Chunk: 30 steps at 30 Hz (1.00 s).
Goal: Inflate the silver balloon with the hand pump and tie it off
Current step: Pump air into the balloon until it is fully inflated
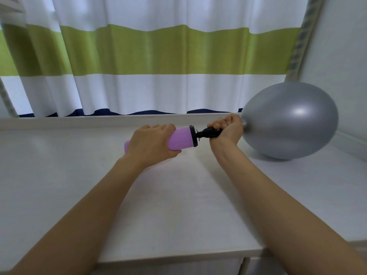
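Silver latex balloon (290, 120) looks nearly full; your right hand (226, 127) pinches its neck onto the nozzle, left hand (153, 144) wrapped around the lilac plastic hand pump (181, 137), tying left.

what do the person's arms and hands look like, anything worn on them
Both arms are bare up to the frame edge: no sleeves show. The left hand and right hand carry no gloves, rings, watch or bands that can be seen. No markings show on either forearm.
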Each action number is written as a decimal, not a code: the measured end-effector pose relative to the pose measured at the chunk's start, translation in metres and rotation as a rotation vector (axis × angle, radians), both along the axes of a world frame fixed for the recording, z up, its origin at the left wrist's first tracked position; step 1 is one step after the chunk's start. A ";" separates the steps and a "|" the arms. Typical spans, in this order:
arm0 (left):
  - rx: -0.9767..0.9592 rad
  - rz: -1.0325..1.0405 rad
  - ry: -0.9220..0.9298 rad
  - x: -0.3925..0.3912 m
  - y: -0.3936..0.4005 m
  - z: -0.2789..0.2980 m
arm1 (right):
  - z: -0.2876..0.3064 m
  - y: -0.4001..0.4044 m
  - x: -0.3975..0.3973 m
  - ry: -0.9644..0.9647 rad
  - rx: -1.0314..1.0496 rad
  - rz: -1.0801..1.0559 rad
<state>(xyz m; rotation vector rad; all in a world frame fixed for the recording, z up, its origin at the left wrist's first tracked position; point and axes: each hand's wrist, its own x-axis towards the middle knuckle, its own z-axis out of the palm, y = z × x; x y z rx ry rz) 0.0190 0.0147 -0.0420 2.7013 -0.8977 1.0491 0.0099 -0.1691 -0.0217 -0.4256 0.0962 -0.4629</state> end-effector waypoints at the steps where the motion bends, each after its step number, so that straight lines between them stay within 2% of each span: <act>1: 0.000 0.001 0.001 0.001 0.003 -0.001 | 0.000 -0.002 0.000 0.000 -0.007 -0.004; 15: -0.058 0.123 0.101 0.020 0.071 0.002 | 0.001 -0.036 0.002 0.015 0.131 -0.118; 21: 0.006 0.074 -0.011 0.008 0.038 0.011 | -0.001 -0.029 0.001 0.000 0.157 -0.114; 30: 0.016 0.045 -0.057 -0.007 -0.011 0.000 | -0.001 0.003 -0.001 -0.002 0.074 -0.015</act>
